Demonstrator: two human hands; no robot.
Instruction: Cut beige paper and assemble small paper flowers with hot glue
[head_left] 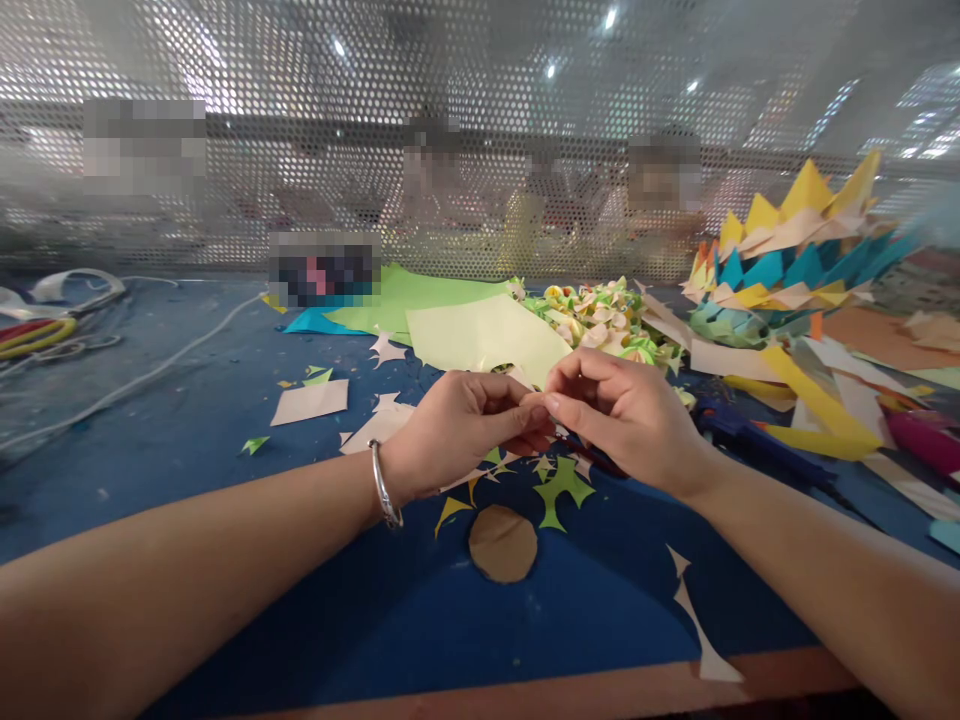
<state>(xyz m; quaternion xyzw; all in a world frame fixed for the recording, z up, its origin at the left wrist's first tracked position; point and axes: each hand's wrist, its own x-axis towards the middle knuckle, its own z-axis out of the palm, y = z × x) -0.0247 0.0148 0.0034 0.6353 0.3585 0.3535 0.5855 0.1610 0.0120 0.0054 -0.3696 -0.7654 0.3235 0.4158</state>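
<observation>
Brown disc (503, 543) lies nearside of left hand (450, 430) and right hand (634, 420), seemingly for easy reach. I see fingertips (553, 402) meeting, likely steadying something small; grip contents hidden, cannot tell. Green scraps (559, 487) near, probably offcuts.

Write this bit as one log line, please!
left hand: fingers curled, bracelet on wrist | right hand: close to left hand | anything held: unclear | blue table: brown disc, green scrap

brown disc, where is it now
In the head view, the brown disc lies on the blue table at lower centre, below the left hand, with a yellow scrap upper left and a green scrap upper right.
</observation>
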